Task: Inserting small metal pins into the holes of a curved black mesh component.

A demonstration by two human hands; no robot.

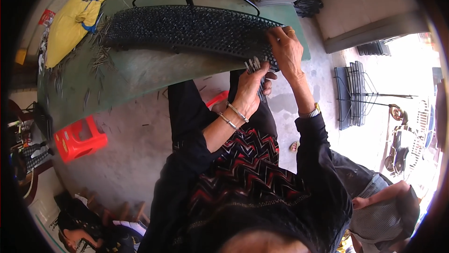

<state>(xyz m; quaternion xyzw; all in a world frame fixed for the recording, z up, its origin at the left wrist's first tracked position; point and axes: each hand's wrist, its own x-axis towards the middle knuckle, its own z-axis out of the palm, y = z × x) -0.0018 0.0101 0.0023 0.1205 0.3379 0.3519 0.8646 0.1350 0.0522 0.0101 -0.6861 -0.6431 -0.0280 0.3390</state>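
Observation:
A long black perforated rack (187,31) with many small studs lies across the green table (140,73). My right hand (286,49) rests on the rack's right end, fingers pressed onto its edge, a ring on one finger and a watch at the wrist. My left hand (250,89), with two bangles at the wrist, is closed around a small bundle of thin metal pins (255,64) just below the rack's right end. Both hands sit close together at the table's near edge.
Loose metal pins (96,47) lie scattered on the table's left part beside a yellow sack (75,17). A red plastic stool (78,138) stands on the concrete floor. Black racks (353,94) stand at right. Another person (383,206) crouches at lower right.

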